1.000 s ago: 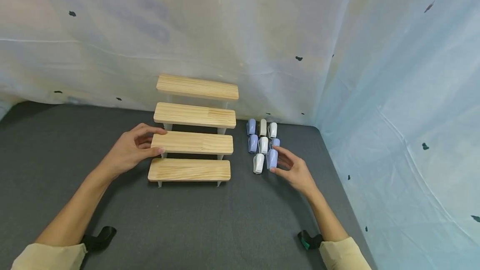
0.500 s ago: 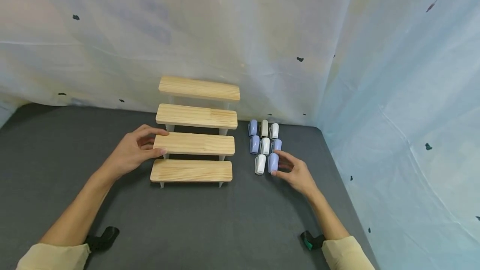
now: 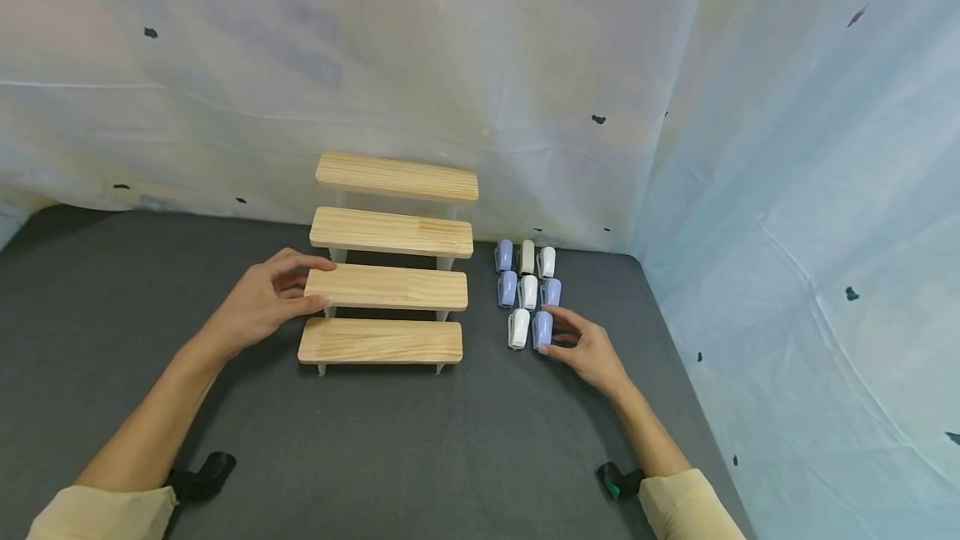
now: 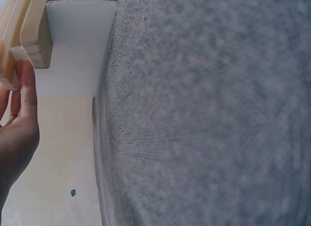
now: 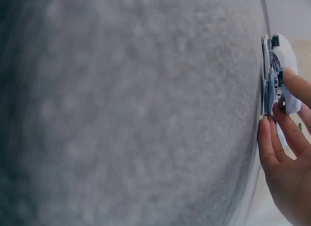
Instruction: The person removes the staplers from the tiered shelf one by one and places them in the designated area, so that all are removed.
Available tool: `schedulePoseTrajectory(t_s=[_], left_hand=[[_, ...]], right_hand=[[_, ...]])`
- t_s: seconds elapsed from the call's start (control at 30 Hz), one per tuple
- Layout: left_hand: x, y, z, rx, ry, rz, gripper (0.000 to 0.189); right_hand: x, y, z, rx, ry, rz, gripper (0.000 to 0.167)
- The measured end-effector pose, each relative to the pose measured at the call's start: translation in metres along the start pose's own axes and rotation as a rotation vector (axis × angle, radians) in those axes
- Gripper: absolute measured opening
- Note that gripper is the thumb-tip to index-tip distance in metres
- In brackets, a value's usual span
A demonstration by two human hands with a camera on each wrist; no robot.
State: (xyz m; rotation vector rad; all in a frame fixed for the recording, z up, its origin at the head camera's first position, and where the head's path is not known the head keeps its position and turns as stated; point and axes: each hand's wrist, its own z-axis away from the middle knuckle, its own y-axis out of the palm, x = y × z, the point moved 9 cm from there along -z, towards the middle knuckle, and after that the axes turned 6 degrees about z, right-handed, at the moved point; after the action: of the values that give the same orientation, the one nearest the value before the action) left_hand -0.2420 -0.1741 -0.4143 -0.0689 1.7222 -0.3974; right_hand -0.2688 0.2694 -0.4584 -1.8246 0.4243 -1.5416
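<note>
A four-tier wooden step shelf [image 3: 381,342] with pale board tops and clear legs stands left of centre. My left hand [image 3: 262,297] grips the left end of its second board from the front, thumb on the near side and fingers on the far side. In the left wrist view, the fingers [image 4: 28,87] reach up to that board end. To the shelf's right, my right hand [image 3: 592,350] pinches a lavender-blue clip [image 3: 542,330] at the front of a small group. The right wrist view shows thumb and fingers [image 5: 291,129] around the clips' side, with metal parts showing.
Beside the held clip lies a white clip [image 3: 518,329]. Behind them are more blue, white and one beige clip [image 3: 527,257], in rows. A pale cloth wall [image 3: 450,65] rises right behind the shelf; another closes the right side of the grey table [image 3: 420,457].
My right hand has brought the blue clip slightly toward me, showing more of the blue clip behind it. The left hand stays on the shelf board.
</note>
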Motion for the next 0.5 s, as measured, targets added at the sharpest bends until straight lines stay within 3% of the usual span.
schedulePoseTrajectory(t_s=[0.2,0.5], left_hand=[[0.0017,0.0011,0.0014,0.005,-0.012,0.005,0.048],[0.0009,0.0008,0.0008,-0.002,-0.007,0.004,0.047]], right_hand=[[-0.0040,0.0018,-0.0001,-0.010,0.013,0.032,0.065],[-0.0065,0.0027,-0.0002,-0.016,0.041,-0.003,0.064]])
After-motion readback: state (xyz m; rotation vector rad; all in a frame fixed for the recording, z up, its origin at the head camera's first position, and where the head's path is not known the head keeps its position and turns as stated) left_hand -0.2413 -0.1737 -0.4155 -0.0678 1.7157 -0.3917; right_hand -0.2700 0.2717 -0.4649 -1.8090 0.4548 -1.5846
